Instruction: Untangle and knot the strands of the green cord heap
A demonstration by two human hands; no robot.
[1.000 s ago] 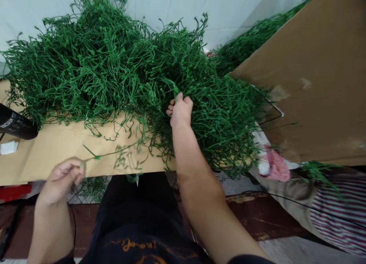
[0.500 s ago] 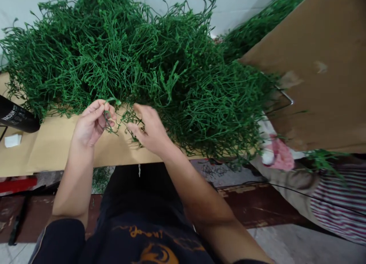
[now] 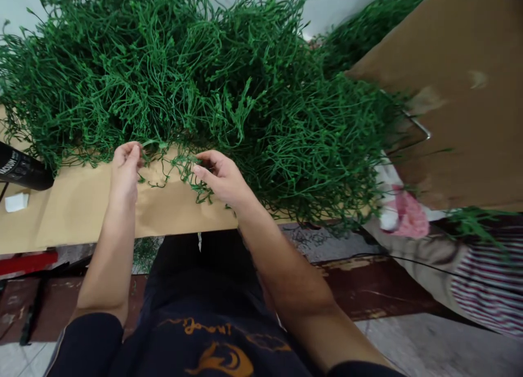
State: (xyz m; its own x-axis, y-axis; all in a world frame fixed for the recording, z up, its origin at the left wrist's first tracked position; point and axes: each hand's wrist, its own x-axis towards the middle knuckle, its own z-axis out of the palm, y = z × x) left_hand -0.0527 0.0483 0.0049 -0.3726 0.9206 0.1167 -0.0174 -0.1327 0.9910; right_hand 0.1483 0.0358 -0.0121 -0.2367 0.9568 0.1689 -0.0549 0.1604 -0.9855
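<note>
My left hand (image 3: 127, 167) is closed in a pinch at the front of the pile. Between its thumb and fingertips is a thin green plastic stem (image 3: 157, 144) that points right. To its right, my right hand (image 3: 224, 176) has thumb and index finger brought together on a small tangle of green plastic stems (image 3: 201, 187). Its other fingers are partly hidden. Behind both hands rises a large heap of green artificial stems (image 3: 171, 77) with small budded tips. Loose stems lie on the cardboard (image 3: 90, 202) between the hands.
A black bottle (image 3: 24, 167) lettered "VACUUM" lies tilted at the left, with a white scrap (image 3: 17, 202) near it. A big cardboard sheet (image 3: 461, 104) slants at the right beside a bent metal rod (image 3: 417, 123). Another person in striped clothing (image 3: 488, 290) is at the lower right.
My left hand has moved slightly left and turned, its pinch tighter. My right hand has gone from spread fingers to closing on the stem tangle. The view has shifted a little.
</note>
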